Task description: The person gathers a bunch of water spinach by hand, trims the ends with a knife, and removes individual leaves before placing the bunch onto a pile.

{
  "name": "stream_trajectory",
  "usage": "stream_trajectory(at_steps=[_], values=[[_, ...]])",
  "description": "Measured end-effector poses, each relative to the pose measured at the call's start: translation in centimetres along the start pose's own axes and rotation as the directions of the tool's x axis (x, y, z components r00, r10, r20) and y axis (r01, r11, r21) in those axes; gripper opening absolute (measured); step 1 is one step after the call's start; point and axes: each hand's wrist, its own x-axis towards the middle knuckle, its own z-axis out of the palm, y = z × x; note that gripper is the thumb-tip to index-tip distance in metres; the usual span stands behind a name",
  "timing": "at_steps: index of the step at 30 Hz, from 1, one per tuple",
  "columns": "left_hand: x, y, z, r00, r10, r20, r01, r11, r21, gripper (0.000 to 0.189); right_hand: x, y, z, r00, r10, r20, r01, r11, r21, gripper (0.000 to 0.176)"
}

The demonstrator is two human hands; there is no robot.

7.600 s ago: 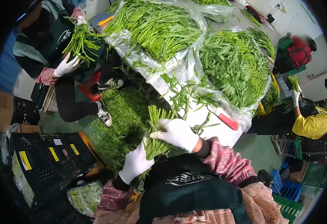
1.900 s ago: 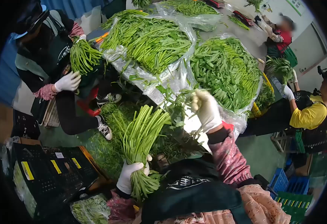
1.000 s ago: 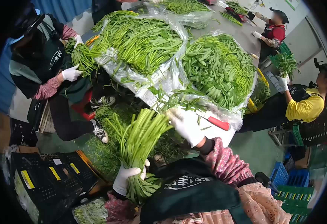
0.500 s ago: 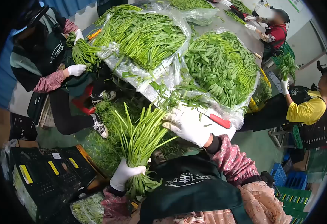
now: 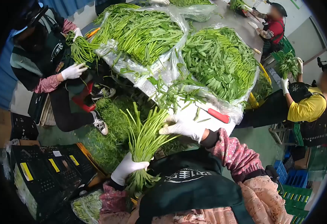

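Greens (image 5: 144,140) stand stems-up beside the apron (image 5: 193,194); the left hand (image 5: 126,168) clamps their leafy end, leaving stalks free. The right hand (image 5: 186,128) is at those stalks; whether it pinches any, I cannot tell.

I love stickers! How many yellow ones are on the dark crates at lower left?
3: a left sticker, a middle sticker and a right sticker. More may be hidden.

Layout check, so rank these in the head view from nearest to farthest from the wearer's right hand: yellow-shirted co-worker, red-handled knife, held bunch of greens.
1. Held bunch of greens: at the right hand, on its left.
2. Red-handled knife: ahead and to the right.
3. Yellow-shirted co-worker: far off to the right.
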Motion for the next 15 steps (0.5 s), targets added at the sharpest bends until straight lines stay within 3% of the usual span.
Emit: stream_trajectory(at_steps=[1,4,5,8,9,12,15], values=[[0.2,-0.1,0.3,1.0,0.009,-0.006,-0.009,1.0,0.02,0.043,-0.2,-0.1,0.0,0.998,-0.026,-0.062,0.021,0.997,-0.078,0.046],[0.3,-0.4,0.5,1.0,0.018,0.0,-0.018,0.999,0.037,0.038,-0.1,0.7,0.0,0.997,0.027,-0.07,-0.017,0.99,0.138,0.035],[0.3,-0.6,0.3,1.0,0.015,-0.004,-0.015,0.999,0.032,0.038,-1.2,-1.0,0.5,0.996,0.037,-0.087,-0.007,0.945,0.327,0.025],[0.3,0.2,0.7,1.0,0.018,-0.004,-0.019,1.0,-0.015,0.036,-1.2,-0.7,0.0,0.983,0.123,-0.137,-0.066,0.931,0.359,0.021],[0.3,0.5,0.9,1.0,0.021,-0.004,-0.021,0.999,-0.036,0.035,-1.0,-0.2,0.3,0.984,0.047,-0.172,0.012,0.945,0.328,0.017],[0.6,0.2,0.8,1.0,0.002,-0.019,-0.002,1.0,-0.015,0.034,-0.9,0.2,0.9,0.965,0.137,-0.224,-0.056,0.942,0.332,0.013],[0.7,0.4,0.9,0.999,0.019,-0.031,-0.019,1.0,0.007,0.036,0.3,2.4,-0.2,0.861,-0.027,-0.508,0.073,0.995,0.072,0.012]])
